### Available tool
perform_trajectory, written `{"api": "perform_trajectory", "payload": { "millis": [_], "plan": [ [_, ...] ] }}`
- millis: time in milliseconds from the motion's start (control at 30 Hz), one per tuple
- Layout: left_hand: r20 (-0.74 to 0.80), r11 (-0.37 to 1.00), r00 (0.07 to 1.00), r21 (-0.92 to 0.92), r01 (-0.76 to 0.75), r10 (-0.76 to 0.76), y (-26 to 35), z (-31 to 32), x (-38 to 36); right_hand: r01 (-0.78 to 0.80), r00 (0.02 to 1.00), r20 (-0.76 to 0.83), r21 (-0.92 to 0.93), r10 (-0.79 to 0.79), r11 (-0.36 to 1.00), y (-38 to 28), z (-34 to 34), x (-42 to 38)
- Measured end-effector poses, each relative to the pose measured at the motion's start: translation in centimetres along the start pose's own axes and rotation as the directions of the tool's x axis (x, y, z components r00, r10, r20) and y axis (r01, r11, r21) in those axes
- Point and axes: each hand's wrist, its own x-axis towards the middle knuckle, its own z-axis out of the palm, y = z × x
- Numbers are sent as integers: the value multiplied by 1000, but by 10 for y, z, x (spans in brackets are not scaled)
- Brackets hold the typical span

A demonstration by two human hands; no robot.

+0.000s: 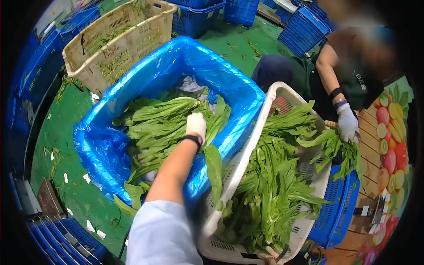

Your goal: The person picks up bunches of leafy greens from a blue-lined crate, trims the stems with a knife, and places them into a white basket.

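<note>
Over a green floor [66, 132], my gloved left hand [196, 125] presses down on leafy greens [154, 126] piled in a blue-lined crate [185, 57], fingers closed on the stalks. My right hand [270, 255] barely shows at the lower edge; its grip I cannot tell. Beside me a white basket [282, 95] holds more greens [269, 185], where a co-worker's gloved hand [347, 123] grasps a bunch.

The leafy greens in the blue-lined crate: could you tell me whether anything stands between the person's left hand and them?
Nothing visible does. The gloved left hand already rests on the leafy greens inside the blue-lined crate, with no object between. The tilted white basket lies beside it to the right, and a co-worker's gloved hand is beyond that.
</note>
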Motion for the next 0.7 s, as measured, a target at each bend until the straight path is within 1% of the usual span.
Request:
{"api": "perform_trajectory", "payload": {
  "millis": [33,67,100,133,167,200,233,267,300,333,367,400,433,467,500,533,567,600,633,700],
  "plan": [
    [-28,985,988,85,-147,150,4,-36,-33,-13,1000,8,19,13,1000,0,0,0],
    [-228,966,947,180,-187,226,-3,-30,-51,36,999,-11,32,-35,999,-15,14,-9],
    [-411,938,857,279,-205,310,-19,-27,-69,62,997,37,46,-64,997,-2,3,1],
    [-49,987,986,12,-160,161,-34,-47,-86,96,994,51,82,-100,992,-9,11,-4],
    [351,978,932,-210,-13,88,-49,-72,-103,130,989,56,125,-138,984,-19,20,-9],
    [461,954,887,-275,115,26,-59,-109,-126,120,989,74,84,-126,989,-19,18,-5],
    [467,933,881,-282,224,-70,-69,-121,-143,113,990,77,51,-117,992,-24,17,-5],
    [471,906,874,-312,286,-114,-84,-132,-153,94,989,105,56,-100,994,-29,14,-9],
    [299,824,937,-474,311,-182,-86,-158,-169,69,985,153,48,-76,996,-16,1,3],
    [117,697,974,-682,222,-195,-99,-168,-172,55,970,232,68,-70,996,-21,-2,-5],
    [-50,529,967,-844,93,-250,-104,-181,-171,46,946,316,78,-69,996,-32,-3,-13],
    [-139,404,956,-915,-25,-256,-92,-215,-175,21,890,449,134,-80,991,-33,-7,-23],
    [-219,268,934,-953,-143,-281,-81,-261,-184,-8,811,576,178,-98,984,-32,-10,-32],
    [-127,104,975,-989,-109,-185,-70,-302,-194,-47,702,703,201,-111,979,-29,-13,-42],
    [-42,-52,997,-998,-45,-71,-56,-340,-206,-121,623,778,189,-74,975,-36,-15,-65],
    [-75,-117,997,-990,-76,-17,-30,-374,-224,-243,539,840,225,-61,943,-22,-18,-76],
    [-97,-154,992,-984,-83,80,4,-407,-244,-366,447,893,241,-57,899,-8,-23,-87],
    [-84,-176,983,-983,-54,165,32,-420,-262,-354,294,947,230,-126,907,1,-30,-97],
    [-72,-196,967,-980,-24,245,56,-427,-278,-136,319,945,116,-67,984,-12,-39,-125],
    [65,-128,912,-984,127,404,97,-413,-300,-154,266,963,76,-33,985,0,-56,-132]
  ]
}}
